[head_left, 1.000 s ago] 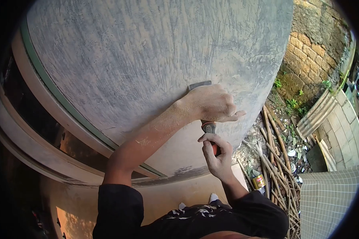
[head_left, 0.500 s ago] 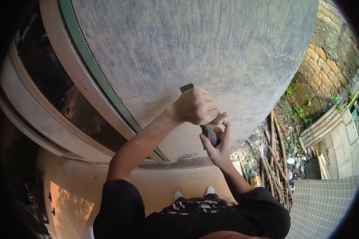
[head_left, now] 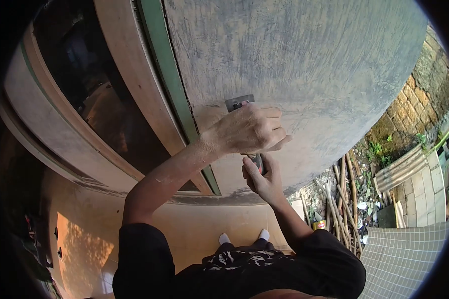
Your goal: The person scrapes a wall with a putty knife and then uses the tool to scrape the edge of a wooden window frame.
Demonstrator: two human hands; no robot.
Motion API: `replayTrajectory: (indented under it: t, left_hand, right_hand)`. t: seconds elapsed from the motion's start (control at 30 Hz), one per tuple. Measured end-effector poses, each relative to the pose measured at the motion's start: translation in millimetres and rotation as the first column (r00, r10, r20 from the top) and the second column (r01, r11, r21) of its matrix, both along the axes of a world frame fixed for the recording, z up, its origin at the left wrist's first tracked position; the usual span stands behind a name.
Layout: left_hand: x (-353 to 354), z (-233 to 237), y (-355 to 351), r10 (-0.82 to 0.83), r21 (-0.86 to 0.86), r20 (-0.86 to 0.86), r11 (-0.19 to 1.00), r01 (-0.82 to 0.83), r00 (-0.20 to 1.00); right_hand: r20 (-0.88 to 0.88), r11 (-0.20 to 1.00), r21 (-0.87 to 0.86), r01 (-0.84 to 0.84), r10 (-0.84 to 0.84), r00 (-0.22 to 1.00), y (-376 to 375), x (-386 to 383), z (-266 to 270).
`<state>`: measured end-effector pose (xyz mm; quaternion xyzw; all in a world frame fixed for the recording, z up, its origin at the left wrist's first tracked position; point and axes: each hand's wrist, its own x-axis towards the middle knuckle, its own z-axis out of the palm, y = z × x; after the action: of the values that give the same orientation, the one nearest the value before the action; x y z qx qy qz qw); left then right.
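Against the grey-white plastered wall [head_left: 294, 55] is a scraper-like tool with a flat dark plate [head_left: 239, 102] and a black and red handle [head_left: 257, 163]. My left hand [head_left: 257, 128], dusty and closed, lies over the middle of the tool, just below the plate, and hides that part. Lower down, my right hand [head_left: 265, 182] grips the handle with fingers and thumb wrapped round it. The plate appears to lie on or close to the wall; exact contact cannot be made out.
A green-edged wooden frame [head_left: 169, 84] with dark glass stands left of the wall. Below is a tan tiled floor [head_left: 194, 219] with my feet on it. On the right lie wooden poles [head_left: 340, 199], rubble, a yellow can [head_left: 319, 225] and a corrugated sheet [head_left: 398, 168].
The view has shifted, so the frame and wall sit further right. More of the tool's plate shows above my left hand. Both hands keep their hold.
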<state>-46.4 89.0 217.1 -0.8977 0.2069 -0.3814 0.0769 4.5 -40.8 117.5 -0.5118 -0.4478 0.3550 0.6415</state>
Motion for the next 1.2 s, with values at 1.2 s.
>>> replayTrajectory:
  t: [1.2]
  left_hand:
    - [4.6,3.7,48.2,-0.123,0.353,-0.276,0.909,0.22,0.953]
  right_hand:
    - [-0.574,0.995,0.091,-0.045,0.089,0.814,39.9,-60.7,-4.6]
